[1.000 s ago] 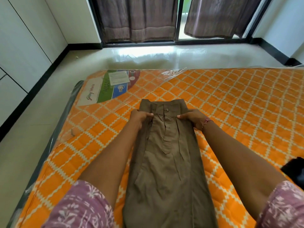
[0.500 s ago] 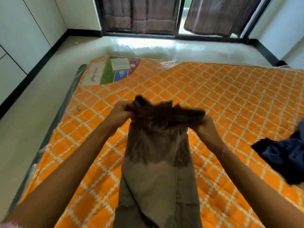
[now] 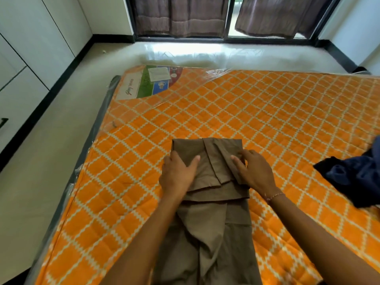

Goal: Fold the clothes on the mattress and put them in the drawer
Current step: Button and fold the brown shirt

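A brown garment (image 3: pixel 207 223) lies lengthwise on the orange quilted mattress (image 3: pixel 267 124). Its far end is folded back toward me, and the folded flap lies on top of the rest. My left hand (image 3: pixel 177 175) presses flat on the left side of the flap with straight fingers. On the flap's right side my right hand (image 3: pixel 253 171) rests with its fingers spread. A dark blue garment (image 3: pixel 355 177) lies crumpled at the mattress's right edge of view.
The mattress lies on a pale floor (image 3: pixel 41 161) in clear plastic wrap, a printed label (image 3: pixel 152 83) at its far left corner. White cabinet fronts (image 3: pixel 24 58) line the left wall. A curtained glass door (image 3: pixel 226 17) closes the far side.
Both hands lifted the garment's far end, with its waistband, and brought it back toward me. The folded part now lies flat with both hands resting on it.
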The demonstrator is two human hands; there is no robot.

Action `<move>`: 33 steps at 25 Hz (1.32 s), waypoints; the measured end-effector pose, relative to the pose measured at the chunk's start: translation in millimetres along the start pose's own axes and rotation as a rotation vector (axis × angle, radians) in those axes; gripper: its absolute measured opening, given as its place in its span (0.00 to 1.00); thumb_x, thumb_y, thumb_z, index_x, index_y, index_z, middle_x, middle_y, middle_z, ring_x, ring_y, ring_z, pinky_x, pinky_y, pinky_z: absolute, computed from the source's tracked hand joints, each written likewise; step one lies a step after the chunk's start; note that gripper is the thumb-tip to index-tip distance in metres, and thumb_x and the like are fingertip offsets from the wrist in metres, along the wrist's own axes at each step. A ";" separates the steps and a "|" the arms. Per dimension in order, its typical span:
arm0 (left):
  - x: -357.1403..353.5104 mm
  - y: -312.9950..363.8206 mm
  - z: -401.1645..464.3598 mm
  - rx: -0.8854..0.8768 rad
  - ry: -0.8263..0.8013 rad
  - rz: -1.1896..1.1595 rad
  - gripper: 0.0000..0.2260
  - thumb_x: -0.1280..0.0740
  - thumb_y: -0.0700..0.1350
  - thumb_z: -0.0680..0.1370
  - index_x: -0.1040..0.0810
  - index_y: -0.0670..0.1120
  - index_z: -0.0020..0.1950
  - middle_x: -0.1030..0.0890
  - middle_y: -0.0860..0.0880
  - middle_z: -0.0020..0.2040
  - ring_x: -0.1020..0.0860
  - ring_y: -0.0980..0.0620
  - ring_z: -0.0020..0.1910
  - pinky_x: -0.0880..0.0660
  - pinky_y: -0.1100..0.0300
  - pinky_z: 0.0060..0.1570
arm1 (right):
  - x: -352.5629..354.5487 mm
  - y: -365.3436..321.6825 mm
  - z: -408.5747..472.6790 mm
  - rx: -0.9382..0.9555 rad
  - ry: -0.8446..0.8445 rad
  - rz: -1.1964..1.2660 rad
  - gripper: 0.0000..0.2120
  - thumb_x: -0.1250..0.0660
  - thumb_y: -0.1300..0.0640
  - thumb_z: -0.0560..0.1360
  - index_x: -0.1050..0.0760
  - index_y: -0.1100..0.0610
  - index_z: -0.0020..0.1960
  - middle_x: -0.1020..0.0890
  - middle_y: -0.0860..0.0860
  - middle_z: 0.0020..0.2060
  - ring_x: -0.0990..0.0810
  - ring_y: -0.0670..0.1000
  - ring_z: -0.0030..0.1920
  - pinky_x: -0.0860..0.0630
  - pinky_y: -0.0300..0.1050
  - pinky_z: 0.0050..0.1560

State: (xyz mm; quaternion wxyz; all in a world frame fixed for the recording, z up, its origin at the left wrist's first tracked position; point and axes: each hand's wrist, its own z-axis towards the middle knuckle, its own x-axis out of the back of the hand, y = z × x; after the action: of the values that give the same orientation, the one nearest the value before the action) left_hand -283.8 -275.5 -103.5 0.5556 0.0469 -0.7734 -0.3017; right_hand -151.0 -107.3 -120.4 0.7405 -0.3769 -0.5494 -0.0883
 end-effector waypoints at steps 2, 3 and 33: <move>-14.6 -0.4 -18.7 -0.208 0.017 0.240 0.28 0.36 0.61 0.75 0.34 0.48 0.70 0.34 0.46 0.68 0.33 0.45 0.67 0.33 0.50 0.61 | -8.0 4.4 -14.9 0.006 -0.074 0.109 0.26 0.33 0.42 0.74 0.28 0.56 0.65 0.25 0.55 0.59 0.26 0.56 0.59 0.31 0.42 0.49; -21.5 -6.1 -23.6 -0.351 0.005 0.344 0.28 0.36 0.60 0.75 0.35 0.49 0.71 0.35 0.47 0.69 0.35 0.46 0.68 0.35 0.51 0.62 | -8.9 8.6 -25.4 0.083 -0.189 0.137 0.31 0.33 0.41 0.71 0.32 0.55 0.69 0.29 0.55 0.65 0.30 0.55 0.64 0.32 0.41 0.56; -36.6 -9.3 -19.3 0.193 -0.239 -0.954 0.12 0.38 0.45 0.81 0.31 0.43 0.63 0.20 0.44 0.45 0.20 0.53 0.32 0.25 0.62 0.29 | -37.9 -31.2 -41.7 0.496 -0.012 -0.163 0.15 0.45 0.53 0.73 0.20 0.55 0.41 0.18 0.50 0.36 0.19 0.53 0.37 0.28 0.45 0.43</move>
State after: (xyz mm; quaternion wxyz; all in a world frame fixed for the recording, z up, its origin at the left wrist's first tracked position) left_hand -255.3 -276.1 -134.9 0.2562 0.4117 -0.7484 -0.4526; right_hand -151.3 -167.2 -144.0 0.7974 -0.1390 -0.5872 -0.0081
